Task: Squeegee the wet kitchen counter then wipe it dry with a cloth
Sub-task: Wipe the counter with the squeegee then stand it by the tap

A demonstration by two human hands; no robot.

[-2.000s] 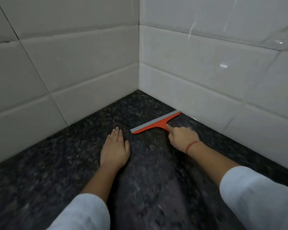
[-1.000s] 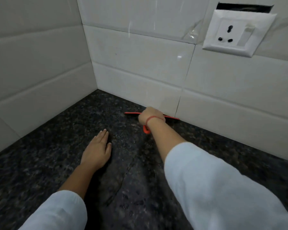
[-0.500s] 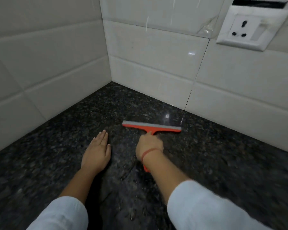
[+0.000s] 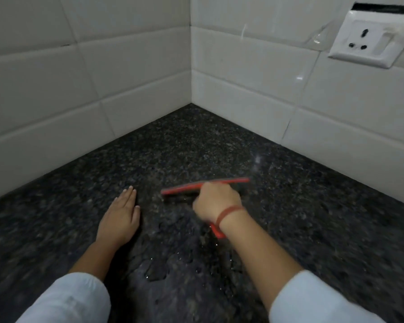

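Nearest the camera, two white sleeves [image 4: 65, 299] frame the bottom of the view, a bare forearm reaching forward out of each. Between the forearms the dark speckled counter [image 4: 324, 217] carries a film of water [image 4: 156, 273] that gathers in irregular pools and beads and catches small glints of light. Farther out, the left hand [image 4: 119, 220] lies palm down on the stone, opened out flat with the fingers straight and close together and the thumb just beside them; it holds nothing and only touches the counter. To its right, a little apart, the right hand [image 4: 216, 201] is closed in a fist around the handle of an orange squeegee [image 4: 184, 190], with a reddish band [image 4: 229, 212] around the wrist. The end of the handle pokes out below the wrist, and the blade bar runs crosswise beyond the knuckles, its left part clear, its right part showing past the hand. The blade edge sits down at the counter surface, though blur keeps the exact contact from being certain. Beyond the squeegee the counter stretches to the inner corner, well apart from the tool. There two walls of white tiles [image 4: 91, 89] meet, and high on the right-hand wall sits a white wall socket [image 4: 369, 36].
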